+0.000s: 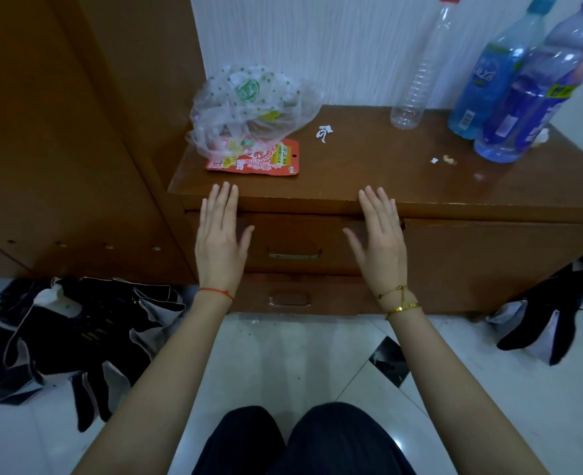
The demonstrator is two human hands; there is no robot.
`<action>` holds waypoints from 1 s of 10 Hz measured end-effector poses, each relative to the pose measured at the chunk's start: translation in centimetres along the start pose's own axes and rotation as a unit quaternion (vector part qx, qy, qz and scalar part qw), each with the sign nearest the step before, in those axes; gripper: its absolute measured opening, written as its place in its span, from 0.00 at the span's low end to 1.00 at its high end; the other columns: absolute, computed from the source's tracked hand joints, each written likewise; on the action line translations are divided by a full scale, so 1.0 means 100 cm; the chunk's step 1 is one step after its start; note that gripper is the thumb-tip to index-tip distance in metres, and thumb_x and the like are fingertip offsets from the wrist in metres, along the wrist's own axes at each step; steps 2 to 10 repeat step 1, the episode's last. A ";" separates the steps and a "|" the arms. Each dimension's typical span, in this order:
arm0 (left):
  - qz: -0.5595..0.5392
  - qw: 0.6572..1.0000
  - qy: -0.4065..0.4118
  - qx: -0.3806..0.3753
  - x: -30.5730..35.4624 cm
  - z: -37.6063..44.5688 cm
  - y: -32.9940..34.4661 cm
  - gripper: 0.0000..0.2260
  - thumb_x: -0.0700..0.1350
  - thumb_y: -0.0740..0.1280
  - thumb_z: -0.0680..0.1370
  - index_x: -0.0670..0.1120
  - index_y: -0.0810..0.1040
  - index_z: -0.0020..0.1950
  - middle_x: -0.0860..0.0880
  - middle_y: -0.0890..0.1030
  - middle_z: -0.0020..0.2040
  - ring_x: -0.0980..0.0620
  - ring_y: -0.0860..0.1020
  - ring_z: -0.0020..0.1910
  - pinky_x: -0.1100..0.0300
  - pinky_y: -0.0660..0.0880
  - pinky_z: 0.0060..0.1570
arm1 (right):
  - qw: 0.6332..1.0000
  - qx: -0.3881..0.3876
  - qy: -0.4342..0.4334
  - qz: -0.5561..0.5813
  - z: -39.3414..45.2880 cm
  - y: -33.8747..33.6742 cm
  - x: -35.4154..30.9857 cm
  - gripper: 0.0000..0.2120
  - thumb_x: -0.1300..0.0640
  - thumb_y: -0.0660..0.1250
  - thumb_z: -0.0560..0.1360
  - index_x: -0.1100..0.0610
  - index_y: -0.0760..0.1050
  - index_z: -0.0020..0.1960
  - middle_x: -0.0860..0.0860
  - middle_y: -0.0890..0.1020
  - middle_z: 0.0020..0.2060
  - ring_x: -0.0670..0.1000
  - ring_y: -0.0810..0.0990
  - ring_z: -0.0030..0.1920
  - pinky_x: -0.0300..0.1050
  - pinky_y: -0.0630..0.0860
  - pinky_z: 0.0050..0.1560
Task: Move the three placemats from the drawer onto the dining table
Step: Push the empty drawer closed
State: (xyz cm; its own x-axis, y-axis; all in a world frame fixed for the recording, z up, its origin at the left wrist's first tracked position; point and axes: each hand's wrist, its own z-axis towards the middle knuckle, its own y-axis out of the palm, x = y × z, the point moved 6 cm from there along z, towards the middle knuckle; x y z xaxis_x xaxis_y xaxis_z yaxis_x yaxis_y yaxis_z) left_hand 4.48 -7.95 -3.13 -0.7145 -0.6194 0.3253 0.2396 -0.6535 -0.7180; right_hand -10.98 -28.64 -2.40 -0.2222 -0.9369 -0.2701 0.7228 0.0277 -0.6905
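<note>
A low brown wooden cabinet [454, 255] stands in front of me with two closed drawers. The upper drawer [293, 234] has a metal handle [294, 253]; the lower drawer [304, 296] sits beneath it. My left hand [219, 238] is held flat, fingers apart, in front of the upper drawer's left side, fingertips at the cabinet's top edge. On the drawer's right side my right hand [381, 238] is spread the same way. Neither hand holds anything. No placemats or dining table are in view.
On the cabinet top lie a clear plastic bag [249, 108], a red snack packet [259, 161], an empty clear bottle [420, 70] and two blue bottles [530, 90]. Dark clothes [77, 330] lie on the white tiled floor at left, another dark item [544, 320] at right.
</note>
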 end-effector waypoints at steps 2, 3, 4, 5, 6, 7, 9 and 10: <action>-0.021 0.999 0.029 0.003 0.005 -0.010 -0.014 0.24 0.46 0.65 0.80 0.42 0.65 0.74 0.45 0.66 0.75 0.49 0.59 0.76 0.52 0.54 0.76 | 1.000 -0.017 -0.011 -0.002 -0.011 -0.011 -0.008 0.25 0.56 0.63 0.80 0.59 0.62 0.74 0.54 0.66 0.73 0.52 0.59 0.76 0.50 0.54 0.76; -0.021 0.999 0.029 0.003 0.005 -0.010 -0.014 0.24 0.46 0.65 0.80 0.42 0.65 0.74 0.45 0.66 0.75 0.49 0.59 0.76 0.52 0.54 0.76 | 1.000 -0.017 -0.011 -0.002 -0.011 -0.011 -0.008 0.25 0.56 0.63 0.80 0.59 0.62 0.74 0.54 0.66 0.73 0.52 0.59 0.76 0.50 0.54 0.76; -0.021 0.999 0.029 0.003 0.005 -0.010 -0.014 0.24 0.46 0.65 0.80 0.42 0.65 0.74 0.45 0.66 0.75 0.49 0.59 0.76 0.52 0.54 0.76 | 1.000 -0.017 -0.011 -0.002 -0.011 -0.011 -0.008 0.25 0.56 0.63 0.80 0.59 0.62 0.74 0.54 0.66 0.73 0.52 0.59 0.76 0.50 0.54 0.76; -0.021 0.999 0.029 0.003 0.005 -0.010 -0.014 0.24 0.46 0.65 0.80 0.42 0.65 0.74 0.45 0.66 0.75 0.49 0.59 0.76 0.52 0.54 0.76 | 1.000 -0.017 -0.011 -0.002 -0.011 -0.011 -0.008 0.25 0.56 0.63 0.80 0.59 0.62 0.74 0.54 0.66 0.73 0.52 0.59 0.76 0.50 0.54 0.76; -0.021 0.999 0.029 0.003 0.005 -0.010 -0.014 0.24 0.46 0.65 0.80 0.42 0.65 0.74 0.45 0.66 0.75 0.49 0.59 0.76 0.52 0.54 0.76 | 1.000 -0.017 -0.011 -0.002 -0.011 -0.011 -0.008 0.25 0.56 0.63 0.80 0.59 0.62 0.74 0.54 0.66 0.73 0.52 0.59 0.76 0.50 0.54 0.76; -0.021 0.999 0.029 0.003 0.005 -0.010 -0.014 0.24 0.46 0.65 0.80 0.42 0.65 0.74 0.45 0.66 0.75 0.49 0.59 0.76 0.52 0.54 0.76 | 1.000 -0.017 -0.011 -0.002 -0.011 -0.011 -0.008 0.25 0.56 0.63 0.80 0.59 0.62 0.74 0.54 0.66 0.73 0.52 0.59 0.76 0.50 0.54 0.76; -0.021 0.999 0.029 0.003 0.005 -0.010 -0.014 0.24 0.46 0.65 0.80 0.42 0.65 0.74 0.45 0.66 0.75 0.49 0.59 0.76 0.52 0.54 0.76 | 1.000 -0.017 -0.011 -0.002 -0.011 -0.011 -0.008 0.25 0.56 0.63 0.80 0.59 0.62 0.74 0.54 0.66 0.73 0.52 0.59 0.76 0.50 0.54 0.76; -0.021 0.999 0.029 0.003 0.005 -0.010 -0.014 0.24 0.46 0.65 0.80 0.42 0.65 0.74 0.45 0.66 0.75 0.49 0.59 0.76 0.52 0.54 0.76 | 1.000 -0.017 -0.011 -0.002 -0.011 -0.011 -0.008 0.25 0.56 0.63 0.80 0.59 0.62 0.74 0.54 0.66 0.73 0.52 0.59 0.76 0.50 0.54 0.76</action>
